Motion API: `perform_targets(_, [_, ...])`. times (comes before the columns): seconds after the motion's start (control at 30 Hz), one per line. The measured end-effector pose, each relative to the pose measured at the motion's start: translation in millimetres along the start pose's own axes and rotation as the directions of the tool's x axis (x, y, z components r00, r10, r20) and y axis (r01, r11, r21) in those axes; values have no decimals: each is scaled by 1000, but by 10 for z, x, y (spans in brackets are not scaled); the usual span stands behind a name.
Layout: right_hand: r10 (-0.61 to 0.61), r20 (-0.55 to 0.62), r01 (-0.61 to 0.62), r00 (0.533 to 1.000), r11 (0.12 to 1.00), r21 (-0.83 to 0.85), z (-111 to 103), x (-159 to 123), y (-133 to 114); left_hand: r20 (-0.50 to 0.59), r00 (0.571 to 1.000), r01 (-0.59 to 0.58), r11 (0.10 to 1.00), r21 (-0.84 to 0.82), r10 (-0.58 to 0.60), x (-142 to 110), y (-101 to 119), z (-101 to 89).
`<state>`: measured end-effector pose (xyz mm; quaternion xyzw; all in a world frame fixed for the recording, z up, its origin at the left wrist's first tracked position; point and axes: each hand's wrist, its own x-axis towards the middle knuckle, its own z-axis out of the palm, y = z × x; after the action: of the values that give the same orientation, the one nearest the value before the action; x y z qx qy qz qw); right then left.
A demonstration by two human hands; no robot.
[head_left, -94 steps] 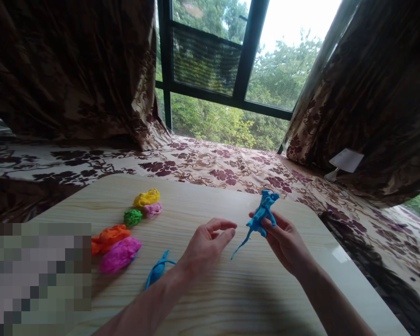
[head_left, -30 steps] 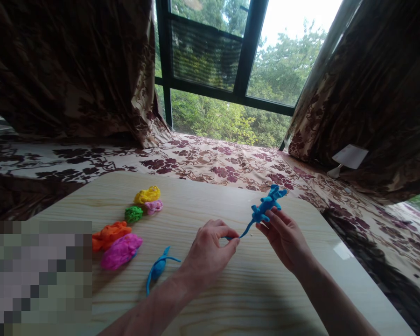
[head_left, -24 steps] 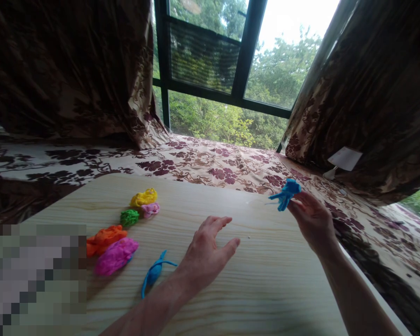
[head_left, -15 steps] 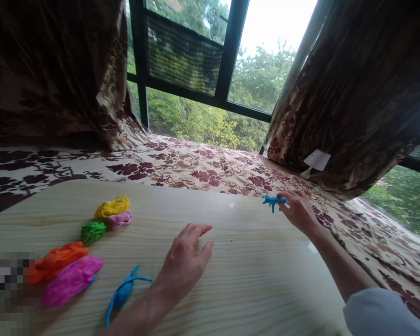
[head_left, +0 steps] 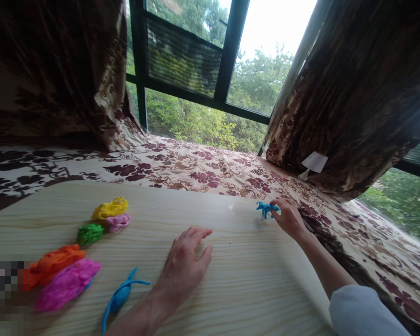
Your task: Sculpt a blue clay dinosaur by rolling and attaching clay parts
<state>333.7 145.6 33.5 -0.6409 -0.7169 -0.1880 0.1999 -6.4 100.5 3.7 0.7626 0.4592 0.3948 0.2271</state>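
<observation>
My right hand (head_left: 290, 218) pinches a small blue clay animal figure (head_left: 266, 209) near the table's far right edge. The figure has thin legs and seems at or just above the tabletop; I cannot tell whether it touches. My left hand (head_left: 187, 256) rests over the middle of the pale wooden table (head_left: 245, 284), fingers and thumb apart, holding nothing. Left of that wrist lies a blue clay piece (head_left: 121, 298), a rounded body with thin strips across it.
Lumps of clay lie at the table's left: yellow (head_left: 109, 209), pale pink (head_left: 118, 222), green (head_left: 90, 234), orange (head_left: 56, 265) and bright pink (head_left: 68, 284). A tiny speck sits mid-table. Beyond are floral cloth (head_left: 206, 177), a small white lamp (head_left: 314, 163), curtains and a window.
My right hand has moved slightly left and down with the blue clay figure, closer to the tabletop. My left hand stays nearly in place.
</observation>
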Motion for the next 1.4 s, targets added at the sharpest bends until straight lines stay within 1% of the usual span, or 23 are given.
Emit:
perform_targets(0.23, [-35, 28, 33, 999, 998, 61, -51, -64, -13, 3, 1000, -7, 1000, 0, 7, 8, -29, 20])
perform_targets(0.37, [-10, 1, 10, 1000, 996, 88, -168, -86, -11, 10, 1000, -10, 1000, 4, 10, 1, -37, 27])
perform_targets(0.43, [36, -39, -32, 999, 995, 99, -286, -132, 38, 11, 1000, -12, 1000, 6, 11, 3, -39, 27])
perform_targets(0.53, [154, -118, -139, 981, 983, 122, -469, -276, 168, 8, 1000, -16, 1000, 19, 16, 11, -44, 25])
perform_targets(0.63, [256, -143, -233, 956, 959, 161, -540, -476, 277, 10, 1000, -25, 999, 35, 25, 16, -51, 28])
perform_targets(0.7, [294, -121, -267, 948, 943, 196, -498, -606, 291, 11, 1000, -29, 999, 40, 29, 15, -59, 32])
perform_targets(0.83, [327, -62, -299, 943, 915, 272, -284, -811, 185, 12, 999, -31, 998, 52, 31, 6, -75, 43])
perform_targets(0.93, [348, -51, -317, 936, 897, 309, -135, -916, 91, 22, 999, -35, 998, 57, 33, 5, -84, 45])
perform_targets(1.03, [369, -58, -331, 928, 884, 331, -64, -979, 50, 31, 998, -50, 997, 59, 48, 17, -83, 45])
perform_targets(1.13, [361, -58, -320, 931, 881, 349, -65, -1005, 29, 33, 998, -56, 996, 65, 54, 29, -73, 49])
perform_targets(1.23, [320, -63, -277, 945, 890, 364, -106, -1003, -4, 31, 998, -63, 996, 69, 61, 32, -66, 53])
perform_targets(1.33, [285, -93, -230, 954, 895, 382, -170, -985, -57, 18, 998, -62, 996, 64, 61, 35, -80, 58])
perform_targets(1.4, [270, -118, -202, 956, 892, 405, -222, -977, -134, -2, 998, -62, 996, 58, 62, 39, -101, 65])
